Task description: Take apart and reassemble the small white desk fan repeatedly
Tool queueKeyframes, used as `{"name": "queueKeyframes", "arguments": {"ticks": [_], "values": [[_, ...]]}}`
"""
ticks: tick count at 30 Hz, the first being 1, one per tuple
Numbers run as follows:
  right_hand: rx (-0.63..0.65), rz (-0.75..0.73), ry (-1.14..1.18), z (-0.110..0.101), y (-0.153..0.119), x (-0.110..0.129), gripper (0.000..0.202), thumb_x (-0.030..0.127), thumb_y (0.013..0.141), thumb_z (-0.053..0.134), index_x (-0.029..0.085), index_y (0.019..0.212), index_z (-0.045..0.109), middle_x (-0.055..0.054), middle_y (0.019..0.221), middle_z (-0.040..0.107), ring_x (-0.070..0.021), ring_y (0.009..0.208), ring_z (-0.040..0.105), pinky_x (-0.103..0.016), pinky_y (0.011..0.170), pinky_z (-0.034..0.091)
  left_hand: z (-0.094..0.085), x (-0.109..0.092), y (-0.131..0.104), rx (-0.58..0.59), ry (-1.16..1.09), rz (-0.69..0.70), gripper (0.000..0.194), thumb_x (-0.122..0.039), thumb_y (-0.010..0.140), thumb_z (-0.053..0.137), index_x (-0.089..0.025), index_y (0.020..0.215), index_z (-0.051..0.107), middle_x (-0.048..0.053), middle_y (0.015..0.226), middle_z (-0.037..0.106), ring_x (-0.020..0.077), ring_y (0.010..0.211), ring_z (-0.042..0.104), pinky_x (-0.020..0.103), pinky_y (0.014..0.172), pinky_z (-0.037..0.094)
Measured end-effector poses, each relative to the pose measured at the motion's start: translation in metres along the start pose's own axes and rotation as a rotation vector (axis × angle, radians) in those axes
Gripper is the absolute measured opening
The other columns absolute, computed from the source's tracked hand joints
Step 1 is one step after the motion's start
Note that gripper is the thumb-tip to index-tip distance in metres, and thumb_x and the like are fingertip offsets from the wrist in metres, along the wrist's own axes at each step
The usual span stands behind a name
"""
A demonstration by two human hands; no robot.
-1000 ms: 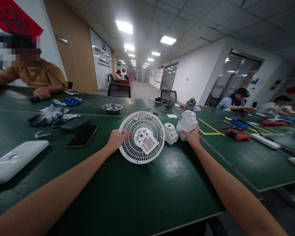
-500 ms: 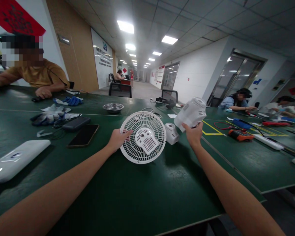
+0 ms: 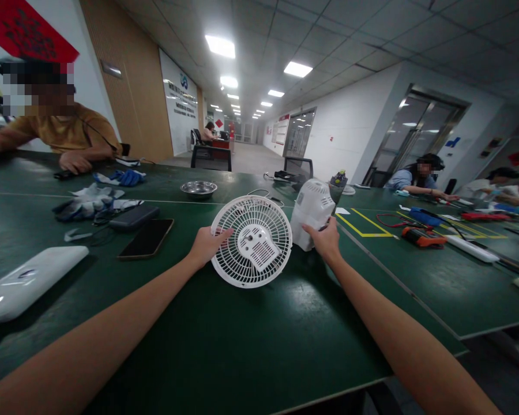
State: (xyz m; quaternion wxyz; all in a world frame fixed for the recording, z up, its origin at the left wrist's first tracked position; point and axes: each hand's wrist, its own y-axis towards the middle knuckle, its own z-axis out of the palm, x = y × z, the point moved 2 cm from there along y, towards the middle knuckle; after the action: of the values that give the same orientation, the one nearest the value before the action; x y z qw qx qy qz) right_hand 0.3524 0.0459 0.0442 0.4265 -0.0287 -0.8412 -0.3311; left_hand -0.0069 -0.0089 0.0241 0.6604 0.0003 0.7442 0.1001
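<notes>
My left hand (image 3: 205, 246) is closed on the left rim of a round white fan grille (image 3: 259, 253), its thumb over the bars. The grille tilts up facing me, with a slotted plate at its hub. My right hand (image 3: 327, 241) grips a white plastic fan housing (image 3: 312, 202) with vent slots near its rounded top. This housing is close beside the grille's right edge, and I cannot tell whether its lower end rests on the table. The smaller vented white part seen behind the grille before is now hidden.
On the green table (image 3: 225, 346) lie a phone (image 3: 147, 239), a dark power bank (image 3: 134, 217), gloves (image 3: 89, 203), a metal bowl (image 3: 199, 189) and a white device (image 3: 32, 282). A dark bottle (image 3: 339, 184) stands behind the housing. An orange meter (image 3: 422, 237) sits at right. Other people sit around.
My right hand has brought the white housing left and down, closer to the grille, and turned it more upright. It uncovers the bottle and covers the smaller vented part. My left hand keeps the grille still.
</notes>
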Motion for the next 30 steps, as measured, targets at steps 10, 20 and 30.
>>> {"name": "queueKeyframes", "arguments": {"ticks": [10,20,30], "values": [[-0.073,0.048,-0.056,-0.04,0.044,-0.058,0.075,0.054,0.054,0.076,0.019,0.115,0.048,-0.01,0.103,0.066,-0.0264,0.085,0.062,-0.04,0.08,0.047,-0.001,0.004,0.004,0.005,0.024,0.033,0.028,-0.04,0.075,0.072,-0.013,0.084,0.07,0.009,0.076,0.074,0.0242,0.066,0.071,0.036,0.058,0.057],[-0.187,-0.044,0.021,-0.045,0.052,-0.055,0.081,0.054,0.066,0.07,0.016,0.132,0.041,-0.013,0.114,0.062,-0.0258,0.095,0.06,-0.038,0.085,0.045,-0.002,0.007,0.006,0.004,0.029,0.033,0.029,-0.04,0.075,0.071,-0.013,0.085,0.07,0.01,0.077,0.074,0.0239,0.067,0.071,0.036,0.059,0.057],[-0.274,-0.118,0.082,-0.047,0.051,-0.049,0.075,0.049,0.065,0.073,0.018,0.128,0.045,-0.012,0.119,0.058,-0.0231,0.09,0.06,-0.037,0.08,0.048,-0.003,0.012,0.009,0.004,0.057,0.03,0.035,-0.044,0.075,0.071,-0.013,0.09,0.07,0.01,0.082,0.075,0.0246,0.072,0.071,0.037,0.063,0.058]]}}
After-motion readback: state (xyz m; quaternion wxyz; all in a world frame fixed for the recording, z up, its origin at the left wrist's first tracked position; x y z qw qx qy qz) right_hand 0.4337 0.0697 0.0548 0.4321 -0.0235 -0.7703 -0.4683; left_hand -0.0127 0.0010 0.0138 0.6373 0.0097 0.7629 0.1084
